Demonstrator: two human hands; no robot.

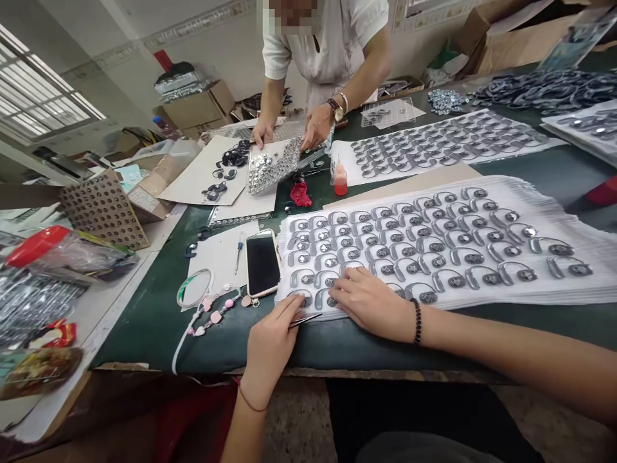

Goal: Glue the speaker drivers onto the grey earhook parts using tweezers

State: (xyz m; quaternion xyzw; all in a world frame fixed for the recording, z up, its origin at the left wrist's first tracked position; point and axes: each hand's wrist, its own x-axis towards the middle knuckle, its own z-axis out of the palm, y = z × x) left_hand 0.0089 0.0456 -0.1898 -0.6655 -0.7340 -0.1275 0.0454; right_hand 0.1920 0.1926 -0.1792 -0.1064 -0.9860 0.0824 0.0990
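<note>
Green tabletop [144, 334] spreads below; the left hand [271, 331] pinches thin dark tweezers [307, 319], the right hand [369, 302] curls over grey hook-shaped pieces [475, 257], grip unclear, at the near left corner of white sheets [578, 222]; left lies a smartphone [263, 263]; far, a co-worker [332, 48] holds a tilted tray [260, 183]

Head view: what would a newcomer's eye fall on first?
Rows of gray hooks lie on white sheets at centre right, the left hand and right hand at their near-left corner. Across the table, a person in white holds a panel of shiny studs. A dark-screened phone lies left of the sheets.
</note>
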